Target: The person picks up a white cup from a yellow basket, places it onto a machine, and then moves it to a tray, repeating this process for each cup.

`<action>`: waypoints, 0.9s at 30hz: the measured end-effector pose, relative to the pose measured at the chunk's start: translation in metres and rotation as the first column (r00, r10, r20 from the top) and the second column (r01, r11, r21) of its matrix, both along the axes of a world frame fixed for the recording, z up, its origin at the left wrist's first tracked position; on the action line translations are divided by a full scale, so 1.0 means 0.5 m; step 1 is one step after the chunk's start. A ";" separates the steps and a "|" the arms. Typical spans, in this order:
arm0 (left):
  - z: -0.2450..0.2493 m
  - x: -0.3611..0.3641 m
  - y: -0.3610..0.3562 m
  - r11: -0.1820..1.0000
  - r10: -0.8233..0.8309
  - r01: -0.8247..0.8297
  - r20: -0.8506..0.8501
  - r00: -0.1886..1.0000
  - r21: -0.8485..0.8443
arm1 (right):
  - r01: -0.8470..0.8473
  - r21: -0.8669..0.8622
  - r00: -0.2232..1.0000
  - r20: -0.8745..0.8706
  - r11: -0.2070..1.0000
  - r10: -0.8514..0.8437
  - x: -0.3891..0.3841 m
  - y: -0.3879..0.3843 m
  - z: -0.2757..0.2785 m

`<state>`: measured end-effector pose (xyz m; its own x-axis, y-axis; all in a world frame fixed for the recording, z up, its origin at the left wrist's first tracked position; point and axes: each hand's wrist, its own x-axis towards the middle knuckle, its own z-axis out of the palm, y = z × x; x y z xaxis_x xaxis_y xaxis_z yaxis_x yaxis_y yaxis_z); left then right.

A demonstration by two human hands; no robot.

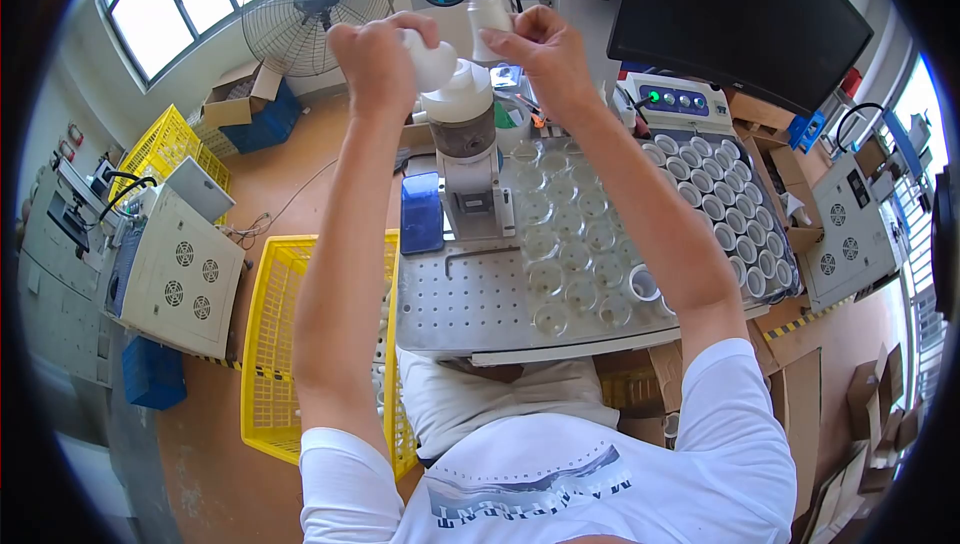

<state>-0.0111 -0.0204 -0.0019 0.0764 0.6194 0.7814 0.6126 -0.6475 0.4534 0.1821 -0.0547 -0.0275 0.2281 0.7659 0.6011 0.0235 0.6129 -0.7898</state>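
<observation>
My left hand [378, 62] is raised above the bench, its fingers wrapped round a smooth white rounded piece [432, 62]; its exact kind is hard to make out. At about the same height, my right hand [545, 52] grips a small white bottle [489, 28] with a narrower neck at the top. The two held things are close to each other. Just below them stands a bench machine [467, 129] with a white top and a dark see-through collar.
Rows of clear cups [543, 242] and a tray of white cups [735, 206] stand on the perforated metal bench [470, 309]. A hex key [480, 256] and a blue tray [422, 212] lie left. Yellow crate [275, 344], fan [318, 14], control box [680, 99] and monitor [745, 19] surround it.
</observation>
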 end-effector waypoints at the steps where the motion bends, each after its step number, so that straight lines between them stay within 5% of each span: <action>1: 0.004 -0.036 -0.031 0.974 0.139 -0.114 -0.117 0.983 0.196 | 0.009 -0.023 0.997 0.080 1.000 -0.007 -0.027 -0.003 -0.001; 3: -0.011 -0.096 -0.089 0.970 -0.239 0.241 0.334 0.912 0.037 | 0.012 -0.052 0.988 0.157 0.999 -0.004 -0.050 0.001 -0.018; 7: -0.155 -0.253 -0.118 0.972 -0.057 0.141 0.391 0.919 -0.188 | 0.075 -0.087 0.933 0.357 0.993 -0.039 -0.067 -0.005 -0.039; 13: -0.404 -0.555 -0.069 0.945 0.252 -0.203 0.173 0.952 -0.256 | 0.055 -0.035 0.892 0.450 0.998 -0.033 0.031 -0.081 -0.079; 15: -0.464 -0.638 -0.052 0.892 0.398 -0.312 0.242 0.885 -0.327 | 0.063 -0.215 0.553 0.821 0.975 0.145 0.098 -0.196 -0.059; 17: -0.496 -0.691 -0.048 0.851 0.467 -0.428 0.065 0.882 -0.305 | 0.086 -0.401 0.294 0.885 0.912 0.361 0.148 -0.307 -0.067; 19: -0.488 -0.637 -0.061 0.856 0.423 -0.351 0.123 0.898 -0.381 | 0.169 -0.506 0.103 0.862 0.846 0.496 0.175 -0.398 -0.092; 20: -0.488 -0.599 -0.075 0.844 0.401 -0.289 0.175 0.899 -0.452 | 0.183 -0.508 0.107 0.861 0.841 0.497 0.177 -0.430 -0.112; 22: -0.498 -0.500 -0.081 0.929 0.249 -0.195 0.143 0.958 -0.315 | 0.308 -0.454 -0.086 0.862 0.836 0.500 0.180 -0.475 -0.157; 27: -0.477 -0.194 -0.183 0.918 -0.250 0.292 0.181 0.951 -0.268 | 0.314 -0.289 -0.166 0.921 0.904 0.353 0.203 -0.475 -0.204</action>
<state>-0.1082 -0.1121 -0.2403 0.1760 0.7900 0.5873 0.3485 -0.6079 0.7134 0.2834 -0.2923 -0.1294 -0.3590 0.9180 -0.1686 0.9269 0.3718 0.0506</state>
